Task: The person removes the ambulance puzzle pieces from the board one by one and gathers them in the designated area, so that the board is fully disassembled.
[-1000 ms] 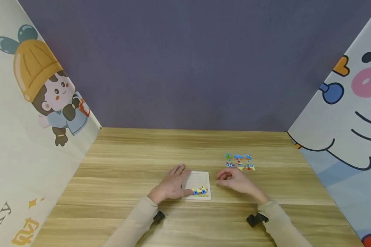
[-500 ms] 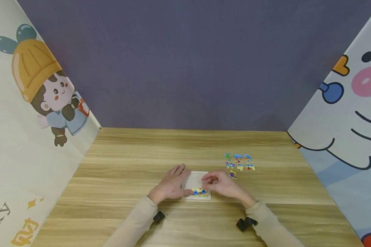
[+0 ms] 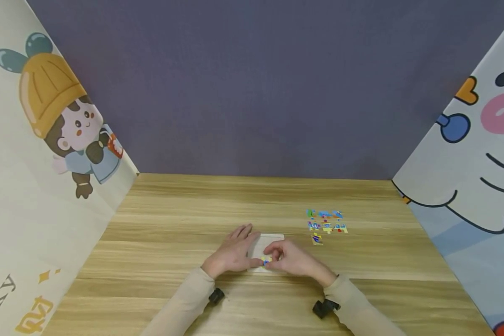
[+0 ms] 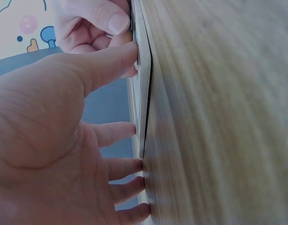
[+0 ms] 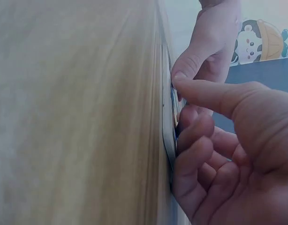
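Note:
A shallow white puzzle tray (image 3: pixel 258 240) lies on the table, with joined picture pieces (image 3: pixel 266 258) along its near edge. My left hand (image 3: pixel 234 250) rests flat and spread at its left side, thumb reaching onto the pieces. Over the tray's near right part, my right hand (image 3: pixel 291 257) has its thumb and forefinger at the pieces, the other fingers curled. Its thumb (image 5: pixel 200 93) nearly meets my left thumb. The right wrist view shows the tray edge-on (image 5: pixel 168 126), so whether the fingers pinch a piece or only press on it is hidden.
Several loose puzzle pieces (image 3: pixel 326 227) lie in rows right of the tray, and one single piece (image 3: pixel 317 239) sits nearer. The wooden table (image 3: pixel 193 200) meets a dark back wall (image 3: pixel 252 93). Cartoon panels (image 3: pixel 71 116) stand at both sides.
My right hand has moved left from beside the loose pieces onto the pieces in the tray. The single loose piece it covered is now uncovered. My left hand has stayed still.

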